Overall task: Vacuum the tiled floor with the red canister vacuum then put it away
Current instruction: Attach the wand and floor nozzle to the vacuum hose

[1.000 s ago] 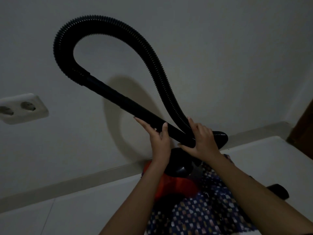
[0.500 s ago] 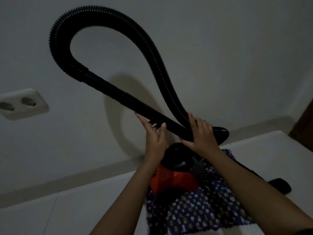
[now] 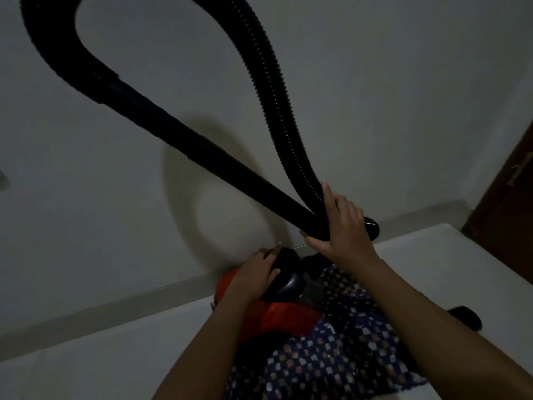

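Right fingers: on our right hand [image 3: 343, 226] the fingers [image 3: 327, 194] are closed tight. They clamp the ribbed hose [image 3: 259, 67] and the rigid wand [image 3: 202, 151] together where the two cross, just short of the wand's tip [image 3: 372, 225].
Left fingers: our left hand [image 3: 255, 274] cups the black cap [image 3: 291, 280] on top of the red canister [image 3: 282, 316], thumb on its near face, in a loose hold.
Vacuum: the red canister sits on the tiled floor [image 3: 86, 356] near the skirting [image 3: 115, 310]. The hose loops high in front of the wall [image 3: 389, 111].
Step in hand: we judge this to be the putting-away stage, with the hose loop being tamed.
Doing it well: we should keep the crossing pinched and steady the canister with the left hand. Lowering the loop slowly should stop its spring from flicking the wand loose or tipping the body.
Around: a dark door [image 3: 507, 212] stands at the right. A small black object [image 3: 467, 316] lies on the floor beside our right forearm; we cannot tell what it is.
In the way: a patterned cloth [image 3: 331, 370] hides the canister's near side and could snag the hose. The wall is close behind the loop.
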`<action>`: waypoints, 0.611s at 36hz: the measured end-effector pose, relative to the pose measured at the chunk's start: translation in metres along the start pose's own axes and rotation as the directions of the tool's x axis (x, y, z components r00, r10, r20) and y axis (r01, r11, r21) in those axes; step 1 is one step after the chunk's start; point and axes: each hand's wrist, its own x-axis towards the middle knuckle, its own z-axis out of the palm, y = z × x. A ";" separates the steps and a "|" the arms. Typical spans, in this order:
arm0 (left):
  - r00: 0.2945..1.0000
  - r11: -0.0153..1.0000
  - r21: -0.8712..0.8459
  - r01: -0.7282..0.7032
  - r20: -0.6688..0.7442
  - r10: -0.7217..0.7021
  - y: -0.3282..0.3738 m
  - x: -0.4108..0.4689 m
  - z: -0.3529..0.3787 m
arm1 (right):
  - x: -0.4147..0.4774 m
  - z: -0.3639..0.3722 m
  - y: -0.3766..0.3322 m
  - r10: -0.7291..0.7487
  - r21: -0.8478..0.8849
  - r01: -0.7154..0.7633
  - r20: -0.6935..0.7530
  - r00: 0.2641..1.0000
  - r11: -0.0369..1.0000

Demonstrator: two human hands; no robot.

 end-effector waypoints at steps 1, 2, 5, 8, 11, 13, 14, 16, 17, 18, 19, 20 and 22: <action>1.000 1.000 0.009 -0.002 0.014 0.002 0.000 0.003 0.002 | 0.000 -0.001 0.003 0.003 -0.001 -0.003 -0.004 1.000 1.000; 1.000 1.000 0.018 0.002 0.023 -0.002 -0.001 0.006 0.005 | 0.000 -0.002 0.005 0.007 -0.003 -0.007 -0.008 1.000 1.000; 0.999 0.995 0.095 0.030 0.008 -0.031 -0.007 0.012 0.011 | -0.001 -0.004 0.011 0.019 -0.006 -0.019 -0.017 1.000 1.000; 0.999 0.997 0.063 0.037 0.017 -0.038 -0.009 0.017 0.013 | -0.002 -0.004 0.013 0.024 -0.017 -0.024 -0.030 0.999 1.000; 0.996 0.999 -0.005 0.050 0.077 -0.049 -0.010 0.022 0.010 | -0.003 -0.004 0.013 0.036 -0.021 -0.036 -0.029 0.999 0.999; 0.993 0.998 -0.037 0.044 0.109 -0.040 -0.008 0.022 0.004 | -0.003 -0.006 0.010 0.043 -0.011 -0.043 -0.009 0.999 0.999; 0.991 0.998 -0.052 0.040 0.133 -0.033 -0.004 0.020 0.000 | -0.004 -0.009 0.009 0.042 -0.010 -0.042 0.008 0.999 0.999; 0.986 0.995 -0.091 0.034 0.167 -0.019 0.007 0.010 -0.009 | -0.003 -0.020 0.005 0.044 -0.001 -0.044 0.053 0.998 0.999; 0.984 0.993 -0.114 0.040 0.179 -0.019 0.013 0.002 -0.013 | -0.001 -0.027 0.001 0.050 0.007 -0.051 0.081 0.995 0.999; 0.981 0.989 -0.138 0.060 0.189 -0.033 0.018 -0.008 -0.017 | 0.000 -0.036 -0.003 0.055 0.014 -0.057 0.108 0.993 0.998; 0.978 0.983 -0.161 0.090 0.200 -0.057 0.023 -0.019 -0.022 | 0.002 -0.045 -0.008 0.062 0.024 -0.066 0.133 0.989 0.998; 0.975 0.975 -0.185 0.120 0.208 -0.080 0.026 -0.030 -0.030 | 0.004 -0.055 -0.015 0.071 0.036 -0.078 0.153 0.986 0.996; 0.968 0.960 -0.227 0.166 0.223 -0.114 0.032 -0.050 -0.048 | 0.013 -0.077 -0.032 0.087 0.061 -0.098 0.167 0.982 0.993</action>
